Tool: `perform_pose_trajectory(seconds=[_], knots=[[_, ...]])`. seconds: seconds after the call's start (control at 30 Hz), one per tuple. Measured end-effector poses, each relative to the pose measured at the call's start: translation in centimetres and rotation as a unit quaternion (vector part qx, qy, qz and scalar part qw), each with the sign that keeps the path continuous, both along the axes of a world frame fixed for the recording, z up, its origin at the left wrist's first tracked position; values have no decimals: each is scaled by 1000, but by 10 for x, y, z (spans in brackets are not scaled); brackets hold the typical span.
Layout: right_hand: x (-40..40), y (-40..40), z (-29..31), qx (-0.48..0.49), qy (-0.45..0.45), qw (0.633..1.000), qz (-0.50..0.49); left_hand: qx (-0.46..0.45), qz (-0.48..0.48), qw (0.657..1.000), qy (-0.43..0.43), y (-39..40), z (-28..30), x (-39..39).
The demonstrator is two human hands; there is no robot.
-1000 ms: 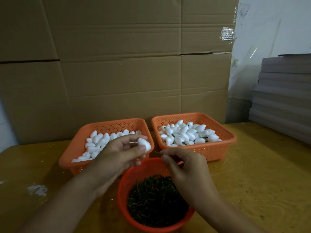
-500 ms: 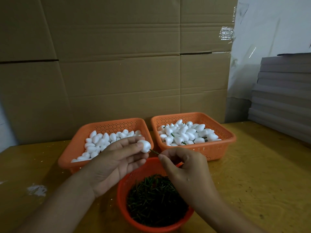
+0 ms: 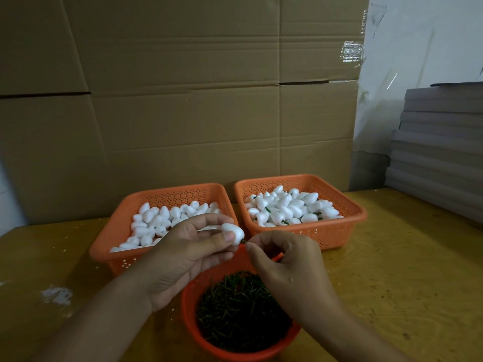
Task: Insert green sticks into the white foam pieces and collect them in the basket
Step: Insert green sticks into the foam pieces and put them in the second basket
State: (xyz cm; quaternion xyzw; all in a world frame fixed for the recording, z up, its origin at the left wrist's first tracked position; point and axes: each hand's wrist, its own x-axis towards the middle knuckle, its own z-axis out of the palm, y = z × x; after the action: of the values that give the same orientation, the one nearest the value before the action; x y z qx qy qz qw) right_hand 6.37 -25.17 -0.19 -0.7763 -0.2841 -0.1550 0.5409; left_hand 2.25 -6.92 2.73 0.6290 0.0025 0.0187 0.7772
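Fingers [image 3: 224,237] pinching foam piece [image 3: 235,232], stick [image 3: 243,241] meeting it

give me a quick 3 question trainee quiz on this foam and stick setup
1. True or false: the left hand pinches a white foam piece.
2. Which basket holds foam pieces with green sticks already in them: A, left basket, or B, right basket?
3. What fills the round basket nearest the person?

Key: 1 true. 2 B. 3 Loose green sticks; the right hand pinches one at the foam piece's tip.
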Motion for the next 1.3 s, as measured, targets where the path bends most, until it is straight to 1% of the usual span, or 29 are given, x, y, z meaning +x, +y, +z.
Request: perform_pose_trajectory(seconds=[0.23,0.4,0.47,0.57,0.77,0.87,0.97,1.03,1.3], knots=[[-3,1,1,6,-4,1000,10,20,2,1000,0,-5,-1,-1],[-2,0,1,9,15,1000,21,43,-6,999,-2,-3,-1,-1],[-2,1,1,18,47,998,38,68,-11,998,-10,1,0,-2],[-1,2,3,30,121,989,75,103,-13,994,-16,6,3,-2],[-4,1,10,62,250,954,154,116,-47,992,-31,8,4,-3],[-6,2,11,122,277,941,154,97,-42,994,-35,8,2,-2],[-6,1,11,159,276,938,138,72,-16,997,-39,6,0,-1],[-6,2,11,168,270,938,135,74,-5,996,-45,3,0,-1],[-9,2,11,124,229,956,134,117,13,991,-62,-1,-5,1]])
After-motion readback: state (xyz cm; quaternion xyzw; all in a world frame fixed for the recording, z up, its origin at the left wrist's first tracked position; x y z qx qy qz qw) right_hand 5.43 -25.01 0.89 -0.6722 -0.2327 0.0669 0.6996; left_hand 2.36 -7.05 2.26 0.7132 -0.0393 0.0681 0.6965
